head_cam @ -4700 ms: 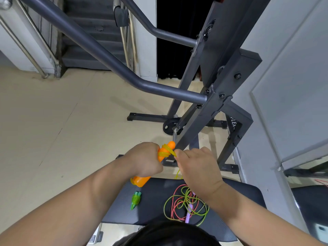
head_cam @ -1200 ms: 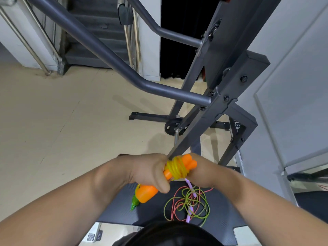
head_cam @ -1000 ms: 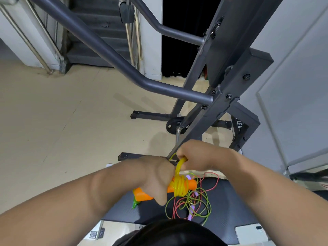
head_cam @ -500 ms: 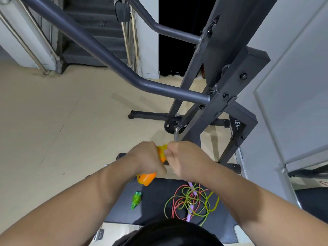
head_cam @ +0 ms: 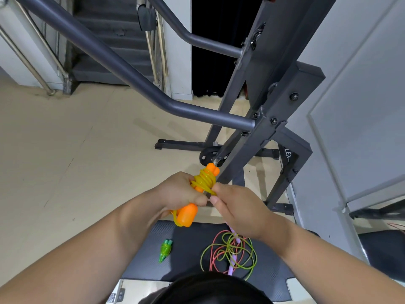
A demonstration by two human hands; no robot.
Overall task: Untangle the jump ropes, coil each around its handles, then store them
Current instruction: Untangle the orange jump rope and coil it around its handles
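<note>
Below, black padded bench [head_cam: 271,279] on beige floor [head_cam: 65,161], gym frame [head_cam: 271,119] beyond.

Rope 1: pair of orange handles [head_cam: 186,216], carrot-shaped and held together as one bundle, tilted, narrow ends up and away, wide ends down. Yellow rope [head_cam: 203,183] coiled in several tight turns round the upper half; a short loop of it shows under the wide ends. Bundle is off the surface, gripped mid-length by the left hand [head_cam: 179,191]; the right hand [head_cam: 238,213] pinches a strand at the coil's lower edge.

Remaining ropes: loose tangle [head_cam: 228,252] of pink and green-yellow loops lying flat on the dark mat [head_cam: 192,249], a pale purple handle [head_cam: 232,263] running through it. One small green handle [head_cam: 165,250] lies on the mat to the left, apart from the tangle.
</note>
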